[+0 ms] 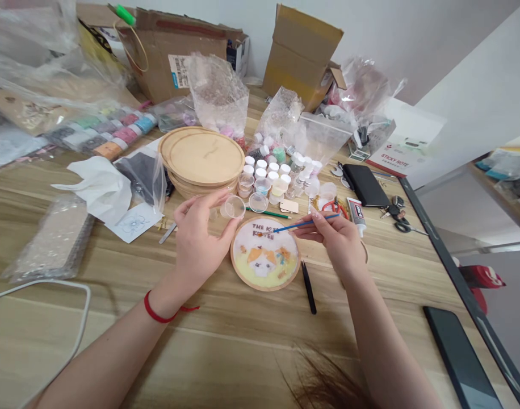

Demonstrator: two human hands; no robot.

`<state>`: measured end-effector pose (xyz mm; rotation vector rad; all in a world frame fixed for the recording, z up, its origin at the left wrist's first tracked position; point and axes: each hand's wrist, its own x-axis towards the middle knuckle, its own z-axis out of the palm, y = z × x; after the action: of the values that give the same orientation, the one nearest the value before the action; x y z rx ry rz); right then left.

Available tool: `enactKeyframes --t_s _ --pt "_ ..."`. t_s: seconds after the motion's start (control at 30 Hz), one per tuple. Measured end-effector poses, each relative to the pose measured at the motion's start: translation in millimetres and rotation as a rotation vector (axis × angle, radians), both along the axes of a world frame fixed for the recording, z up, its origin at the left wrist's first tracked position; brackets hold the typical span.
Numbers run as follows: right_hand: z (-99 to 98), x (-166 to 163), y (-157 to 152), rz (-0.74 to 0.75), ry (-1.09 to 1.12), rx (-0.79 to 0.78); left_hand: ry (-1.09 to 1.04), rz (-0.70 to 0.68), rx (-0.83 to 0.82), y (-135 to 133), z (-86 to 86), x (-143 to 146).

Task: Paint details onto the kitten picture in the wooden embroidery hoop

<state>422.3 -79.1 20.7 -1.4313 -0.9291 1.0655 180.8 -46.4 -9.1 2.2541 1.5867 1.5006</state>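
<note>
My left hand (204, 227) holds a small clear plastic cup (233, 207) between thumb and fingers, just above the upper left rim of a round wooden plaque (265, 279). On the plaque are an orange and white cat face, a yellow lower area and dark lettering. Pinched in my right hand (328, 233) is a thin blue paintbrush (302, 225), its tip over the lettering. To the plaque's right lie black tweezers (309, 288). A green pencil (271, 213) rests behind it, beside another clear cup (258, 202).
Several white-capped jars (272, 168) crowd behind the plaque, next to stacked round wooden boards (202, 156). A glue tube (356, 216), a black wallet (365, 185) and keys (394, 207) lie right; a phone (460, 355) is near the front right edge. A white cable (87, 318) curves at left.
</note>
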Motion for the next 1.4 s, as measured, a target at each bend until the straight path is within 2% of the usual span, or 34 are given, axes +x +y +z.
enactKeyframes --t_s 0.63,1.4 --pt "1.5 -3.1 -1.1 -0.037 0.006 0.037 0.000 -0.011 -0.010 -0.8 1.0 0.2" --pt "2.4 -4.3 -0.6 -0.053 0.006 0.040 -0.018 -0.048 0.057 0.1 0.7 0.1"
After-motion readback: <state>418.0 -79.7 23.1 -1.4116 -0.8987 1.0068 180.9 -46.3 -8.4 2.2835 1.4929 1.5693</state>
